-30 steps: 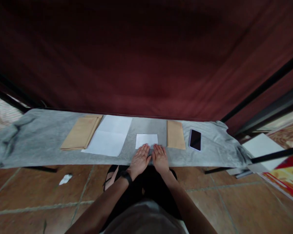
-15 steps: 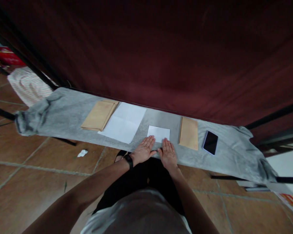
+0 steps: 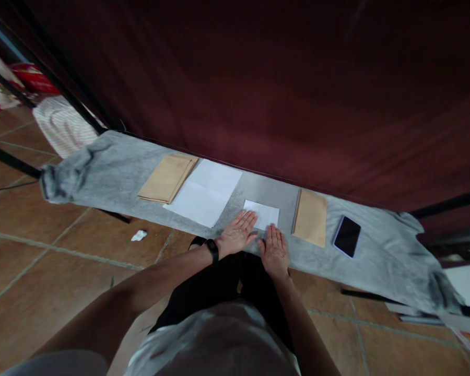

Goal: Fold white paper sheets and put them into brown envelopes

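I see a stack of brown envelopes [image 3: 167, 177] far left on the grey cloth [image 3: 109, 169], its right edge overlapping a large white sheet [image 3: 204, 192]. My left hand [image 3: 238, 233] lies flat, fingers together and stretched, its fingertips resting on the near left corner of the small folded paper [image 3: 263, 214], which sits at about 1 o'clock from that hand. My right hand [image 3: 274, 250] is flat too, fingers side by side; the paper lies at 11 o'clock from it, and its fingertips reach the paper's near edge. Both palms rest at the cloth's near edge. A bare strip of cloth separates the paper from the large sheet at 9 o'clock. At 3 o'clock, just beside the paper, lies a single brown envelope [image 3: 310, 224], then a dark phone [image 3: 347, 236]. At 12 o'clock the dark red curtain [image 3: 258, 78] closes off the far edge.
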`<action>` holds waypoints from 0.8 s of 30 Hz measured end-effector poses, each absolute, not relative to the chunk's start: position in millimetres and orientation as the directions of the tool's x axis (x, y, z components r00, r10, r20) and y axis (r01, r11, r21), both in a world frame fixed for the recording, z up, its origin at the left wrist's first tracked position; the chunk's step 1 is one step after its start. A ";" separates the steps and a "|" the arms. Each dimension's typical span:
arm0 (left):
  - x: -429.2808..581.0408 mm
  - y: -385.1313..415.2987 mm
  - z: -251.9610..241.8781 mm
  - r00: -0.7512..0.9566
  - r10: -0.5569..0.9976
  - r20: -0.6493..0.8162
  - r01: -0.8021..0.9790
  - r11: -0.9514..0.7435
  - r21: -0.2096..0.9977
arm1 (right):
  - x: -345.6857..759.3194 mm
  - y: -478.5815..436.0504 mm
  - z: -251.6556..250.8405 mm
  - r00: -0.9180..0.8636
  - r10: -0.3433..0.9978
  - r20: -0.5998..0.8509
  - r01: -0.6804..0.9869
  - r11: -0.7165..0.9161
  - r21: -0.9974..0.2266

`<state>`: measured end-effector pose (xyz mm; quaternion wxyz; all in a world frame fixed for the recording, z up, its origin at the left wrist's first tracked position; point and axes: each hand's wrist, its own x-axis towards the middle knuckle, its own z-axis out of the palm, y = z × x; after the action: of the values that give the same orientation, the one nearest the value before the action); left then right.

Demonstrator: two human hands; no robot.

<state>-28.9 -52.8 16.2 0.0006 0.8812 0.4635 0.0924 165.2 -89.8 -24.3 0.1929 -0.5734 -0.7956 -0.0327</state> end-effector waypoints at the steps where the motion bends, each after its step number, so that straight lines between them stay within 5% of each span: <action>1: -21.8 -47.3 15.6 0.558 0.813 0.167 0.812 -0.576 0.094 | 165.0 -89.7 -24.4 -0.264 0.901 0.344 0.926 0.337 -0.172; 24: 2.2 -16.2 -5.5 0.556 0.819 0.139 0.802 -0.573 0.169 | 159.6 -32.3 -7.2 -0.254 0.934 0.250 0.901 0.322 -0.291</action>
<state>2.2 -16.2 -5.5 0.0430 0.8810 0.4601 0.1012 159.6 -32.3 -7.2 0.1909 -0.5804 -0.7904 0.0442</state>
